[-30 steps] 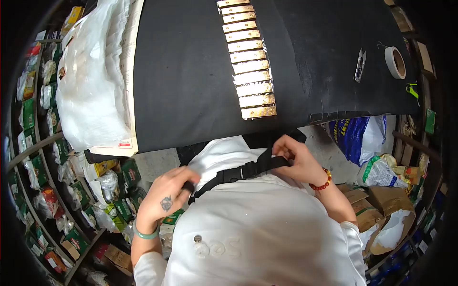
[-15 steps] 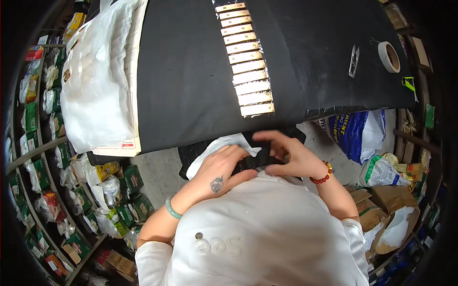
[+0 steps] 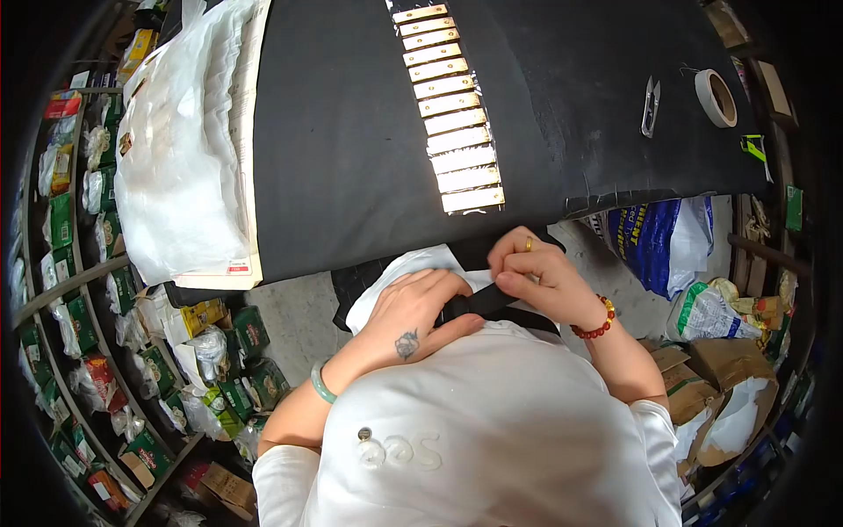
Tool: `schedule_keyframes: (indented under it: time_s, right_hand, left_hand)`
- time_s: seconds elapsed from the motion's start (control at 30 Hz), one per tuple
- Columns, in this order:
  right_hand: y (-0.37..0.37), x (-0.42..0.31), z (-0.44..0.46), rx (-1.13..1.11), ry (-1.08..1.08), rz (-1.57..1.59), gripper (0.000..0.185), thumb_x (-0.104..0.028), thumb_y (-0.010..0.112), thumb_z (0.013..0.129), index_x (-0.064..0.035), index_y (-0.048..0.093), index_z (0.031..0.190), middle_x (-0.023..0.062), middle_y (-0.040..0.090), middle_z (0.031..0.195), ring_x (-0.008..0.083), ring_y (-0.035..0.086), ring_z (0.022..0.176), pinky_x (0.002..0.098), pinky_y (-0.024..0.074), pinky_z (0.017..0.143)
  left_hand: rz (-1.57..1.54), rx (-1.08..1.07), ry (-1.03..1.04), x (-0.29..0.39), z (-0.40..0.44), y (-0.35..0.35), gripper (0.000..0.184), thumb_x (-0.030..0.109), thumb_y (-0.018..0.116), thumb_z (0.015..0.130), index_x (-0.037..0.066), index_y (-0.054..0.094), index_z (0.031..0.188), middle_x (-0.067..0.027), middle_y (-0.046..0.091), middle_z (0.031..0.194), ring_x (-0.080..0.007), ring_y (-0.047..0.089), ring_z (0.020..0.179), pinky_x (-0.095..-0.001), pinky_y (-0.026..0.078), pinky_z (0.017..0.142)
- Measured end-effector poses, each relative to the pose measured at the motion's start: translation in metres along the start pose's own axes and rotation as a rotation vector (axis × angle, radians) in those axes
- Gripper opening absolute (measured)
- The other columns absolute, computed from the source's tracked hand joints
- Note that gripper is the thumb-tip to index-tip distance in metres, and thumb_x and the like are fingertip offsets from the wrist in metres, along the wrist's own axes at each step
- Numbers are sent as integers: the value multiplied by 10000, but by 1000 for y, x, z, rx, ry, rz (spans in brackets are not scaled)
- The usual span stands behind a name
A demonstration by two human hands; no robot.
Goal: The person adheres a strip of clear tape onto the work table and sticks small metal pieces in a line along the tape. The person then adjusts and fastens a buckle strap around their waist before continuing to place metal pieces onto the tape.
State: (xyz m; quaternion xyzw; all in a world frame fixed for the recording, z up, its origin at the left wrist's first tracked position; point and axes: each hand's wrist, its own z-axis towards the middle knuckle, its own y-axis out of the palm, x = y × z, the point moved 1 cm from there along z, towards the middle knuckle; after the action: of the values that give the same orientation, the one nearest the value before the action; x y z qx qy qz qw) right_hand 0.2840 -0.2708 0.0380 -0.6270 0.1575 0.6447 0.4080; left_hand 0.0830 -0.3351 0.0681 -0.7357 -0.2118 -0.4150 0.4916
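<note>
A black strap (image 3: pixel 492 300) runs across the waist of the white shirt (image 3: pixel 492 413). Around its buckle part, mostly hidden by the fingers, my left hand (image 3: pixel 413 316) is closed. My right hand (image 3: pixel 540 277) pinches the strap to the right of that, its fingers curled in. White cloth (image 3: pixel 420 262) shows just beyond my left hand, below the edge of the black-covered table (image 3: pixel 351 149).
A column of gold-coloured strips (image 3: pixel 457 136) lies on the table. Plastic-covered sheets (image 3: pixel 180 176) lie at left; snips (image 3: pixel 651 107) and a tape roll (image 3: pixel 716 98) at right. Shelves of packets (image 3: pixel 75 325) stand left. Bags (image 3: pixel 650 246) and cardboard boxes (image 3: pixel 729 395) are at right.
My left hand has moved right from the strap's left part to the buckle. My right hand opened briefly, then closed on the strap. The view has shifted slightly.
</note>
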Motion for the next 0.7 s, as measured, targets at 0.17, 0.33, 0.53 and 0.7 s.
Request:
schedule_keyframes:
  time_s: [0.17, 0.33, 0.53, 0.7]
  right_hand:
    - [-8, -13, -13, -219, 617, 277, 344, -201, 546, 921, 5, 527, 646, 43, 537, 629, 125, 373, 545, 254, 345, 527]
    - [-6, -10, -27, -160, 680, 368, 363, -209, 536, 931, -2, 510, 633, 20, 452, 514, 113, 322, 514, 250, 320, 492]
    - [-16, -14, -30, -225, 624, 305, 365, -206, 533, 934, -1, 518, 633, 10, 454, 535, 111, 340, 507, 259, 320, 488]
    - [-28, -26, -26, -302, 574, 201, 348, -191, 541, 926, -15, 517, 627, -6, 448, 547, 101, 343, 511, 251, 312, 487]
  left_hand:
    - [-7, -2, -93, 1, -6, 1, 251, 271, 692, 789, 73, 580, 895, -55, 607, 815, -225, 588, 740, -308, 454, 681]
    - [-33, -18, -150, 3, -7, 3, 250, 271, 695, 785, 81, 583, 901, -41, 603, 794, -216, 586, 717, -305, 454, 672]
    - [-54, -35, -107, 4, -6, 2, 246, 251, 709, 764, 91, 587, 904, -31, 597, 786, -208, 577, 698, -299, 451, 656]
    - [-47, -59, -90, 7, -3, -1, 248, 228, 718, 744, 93, 595, 911, -26, 601, 794, -207, 573, 693, -297, 451, 654]
